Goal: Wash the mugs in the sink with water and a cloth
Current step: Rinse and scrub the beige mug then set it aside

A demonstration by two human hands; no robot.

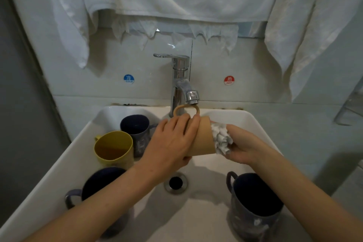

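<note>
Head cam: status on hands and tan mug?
Left hand grips tan mug, tipped sideways below tap. Right hand holds white cloth at its mouth. Four other mugs in sink; nothing blocking.

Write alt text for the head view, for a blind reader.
The left hand holds a tan mug on its side over a sink while the right hand presses a white cloth into its mouth. A yellow mug and three dark mugs stand in the sink.
</note>
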